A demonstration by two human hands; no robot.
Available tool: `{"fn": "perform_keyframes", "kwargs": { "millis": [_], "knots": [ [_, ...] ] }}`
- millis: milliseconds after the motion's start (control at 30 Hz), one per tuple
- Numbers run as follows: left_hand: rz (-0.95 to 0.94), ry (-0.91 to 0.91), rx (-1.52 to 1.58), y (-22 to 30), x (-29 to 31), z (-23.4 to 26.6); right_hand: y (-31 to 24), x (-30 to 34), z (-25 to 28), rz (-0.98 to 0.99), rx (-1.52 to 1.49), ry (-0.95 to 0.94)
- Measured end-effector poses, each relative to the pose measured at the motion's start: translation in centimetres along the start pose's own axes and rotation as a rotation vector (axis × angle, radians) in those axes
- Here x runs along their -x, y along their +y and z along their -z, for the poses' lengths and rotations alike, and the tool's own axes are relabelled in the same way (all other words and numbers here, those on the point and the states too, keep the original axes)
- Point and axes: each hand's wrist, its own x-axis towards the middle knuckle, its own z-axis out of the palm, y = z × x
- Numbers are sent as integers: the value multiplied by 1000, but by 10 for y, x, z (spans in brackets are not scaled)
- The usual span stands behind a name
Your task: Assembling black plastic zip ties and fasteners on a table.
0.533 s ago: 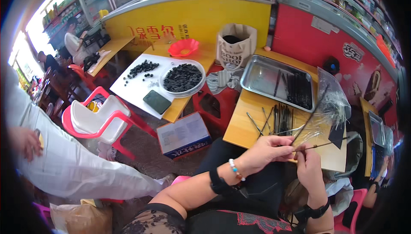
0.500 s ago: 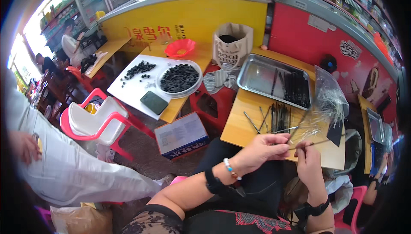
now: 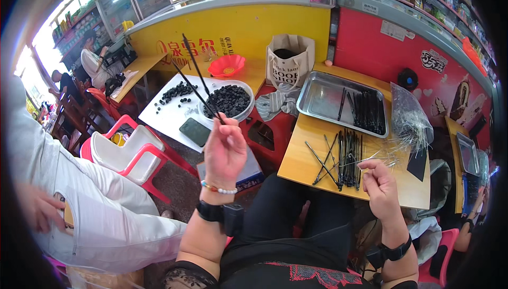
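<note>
The left hand (image 3: 226,148) pinches thin black sticks (image 3: 200,74) near their lower ends, thumb and fingers drawn narrow around them; two lengths show, fanning up and away from the grip, though the fist may hide more. Held so low, they stand free of everything around them, which probably keeps the long shafts from snagging. The right hand (image 3: 378,183) is well to the right of that grip, bent above the near edge of the wooden table (image 3: 296,156), its thumb and forefinger close together (whether something fine is caught between them, I cannot tell). Just beyond the right hand lies a bundle of black sticks (image 3: 349,156), roughly side by side with a few crossed at its left, likely put there to be within easy reach. Farther out, past that bundle, a metal tray (image 3: 320,101) has more dark sticks grouped at its right side, its raised rim presumably there to stop them rolling. Beyond the right hand and slightly to its right, a clear plastic bag (image 3: 408,114) has pale, thin strands spilling toward the fingers, its mouth perhaps turned that way for convenience. Past the left hand's grip, a round white tub (image 3: 250,111) contains small black pieces, apart from the sticks, seemingly so the two kinds do not mix.
</note>
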Motion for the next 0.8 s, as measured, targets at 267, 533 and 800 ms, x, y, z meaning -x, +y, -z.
{"fn": "perform_keyframes", "kwargs": {
  "millis": [267, 533, 800],
  "knots": [
    [594, 86, -546, -75, 37, -15, 3, -7, 1, 38, 138, 51],
    [872, 69, -521, -121, 51, -15, -17, 23, 18, -127, -421, -241],
    [913, 28, -412, -131, 50, -11, -19, 33, 15, -45, -279, -191]
  ]
}}
